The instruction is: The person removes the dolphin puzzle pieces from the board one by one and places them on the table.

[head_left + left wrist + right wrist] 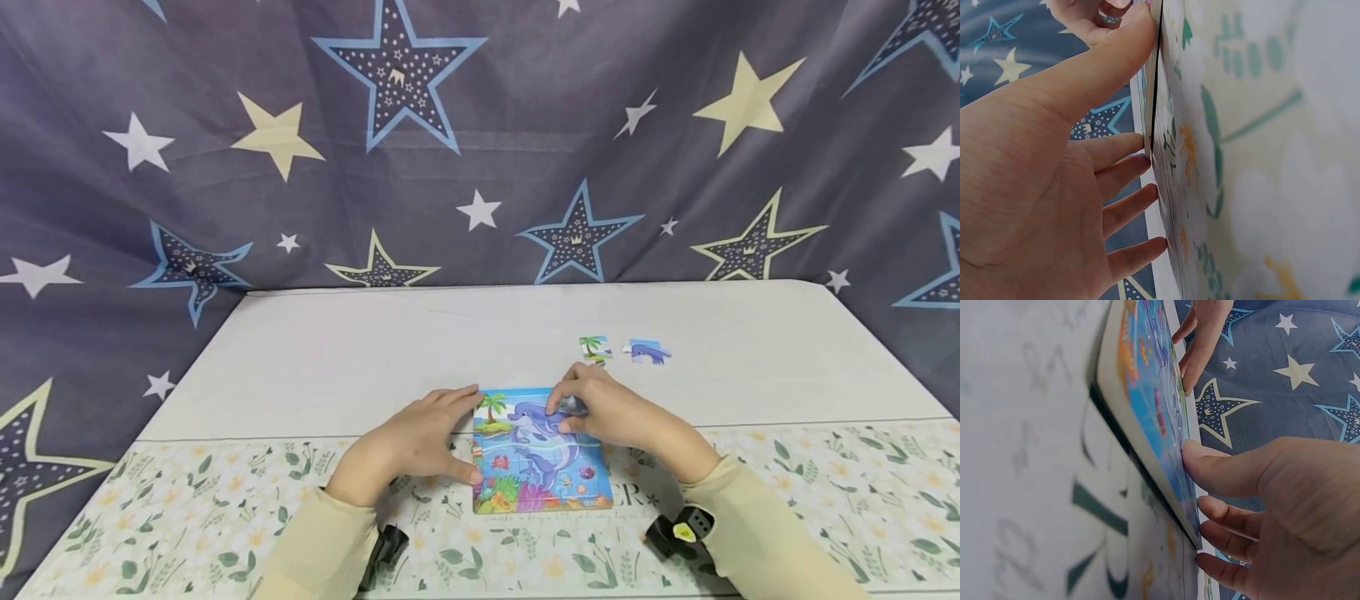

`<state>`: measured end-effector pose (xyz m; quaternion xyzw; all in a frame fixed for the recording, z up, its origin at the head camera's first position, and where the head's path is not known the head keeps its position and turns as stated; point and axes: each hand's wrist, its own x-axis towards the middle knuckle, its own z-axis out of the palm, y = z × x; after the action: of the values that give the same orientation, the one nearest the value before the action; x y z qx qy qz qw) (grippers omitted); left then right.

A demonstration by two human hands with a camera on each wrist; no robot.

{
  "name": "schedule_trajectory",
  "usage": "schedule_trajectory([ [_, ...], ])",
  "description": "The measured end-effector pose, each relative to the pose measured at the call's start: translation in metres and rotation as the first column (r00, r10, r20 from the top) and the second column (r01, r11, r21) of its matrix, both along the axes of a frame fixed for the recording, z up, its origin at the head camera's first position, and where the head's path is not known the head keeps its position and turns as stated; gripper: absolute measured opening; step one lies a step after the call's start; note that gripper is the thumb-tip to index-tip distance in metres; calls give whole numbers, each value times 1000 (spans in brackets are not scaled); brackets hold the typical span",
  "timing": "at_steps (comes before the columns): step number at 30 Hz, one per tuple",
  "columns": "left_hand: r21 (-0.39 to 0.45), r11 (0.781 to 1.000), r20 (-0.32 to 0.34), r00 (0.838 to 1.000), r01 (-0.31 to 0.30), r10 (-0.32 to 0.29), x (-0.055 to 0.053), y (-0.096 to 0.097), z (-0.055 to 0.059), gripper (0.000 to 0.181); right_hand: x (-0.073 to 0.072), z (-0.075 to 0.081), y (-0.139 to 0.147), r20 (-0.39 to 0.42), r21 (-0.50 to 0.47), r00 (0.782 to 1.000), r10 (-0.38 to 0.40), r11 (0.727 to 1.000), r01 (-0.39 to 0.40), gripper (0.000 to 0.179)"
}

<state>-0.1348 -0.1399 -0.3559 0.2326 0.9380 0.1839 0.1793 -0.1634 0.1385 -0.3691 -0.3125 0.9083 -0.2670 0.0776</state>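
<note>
A square dolphin jigsaw puzzle (517,467) lies on the table before me, with a palm tree, coral and blue water on it. My left hand (412,437) is spread along its left edge, the thumb touching low down and the fingers at the upper corner. In the left wrist view those fingers (1125,209) are fairly straight. Over the puzzle's upper right, my right hand (600,407) bends its thumb and index finger to pinch a puzzle piece, mostly hidden by the hand. A greyish patch of the puzzle's base shows between them. The right thumb (1222,467) overlaps the puzzle's surface in the right wrist view.
Beyond the puzzle lie two loose pieces, a palm-tree piece (595,348) and a dolphin-head piece (648,352). The table has a plain white back part (360,342) and a floral cover (247,500) in front. A star-patterned curtain (420,192) hangs behind it.
</note>
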Motion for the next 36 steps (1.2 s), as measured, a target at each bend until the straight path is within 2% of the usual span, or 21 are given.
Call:
schedule_trajectory([
  [7,-9,1000,0,1000,-10,10,0,2,2,102,1,-1,1,-34,12,999,21,1000,-20,13],
  [21,-7,1000,-4,1000,-8,7,0,2,0,102,0,-3,0,-45,29,998,46,999,-45,14],
  [36,-8,1000,-10,1000,-9,9,-1,2,-2,103,-1,-5,-1,-56,11,998,40,999,-40,20],
])
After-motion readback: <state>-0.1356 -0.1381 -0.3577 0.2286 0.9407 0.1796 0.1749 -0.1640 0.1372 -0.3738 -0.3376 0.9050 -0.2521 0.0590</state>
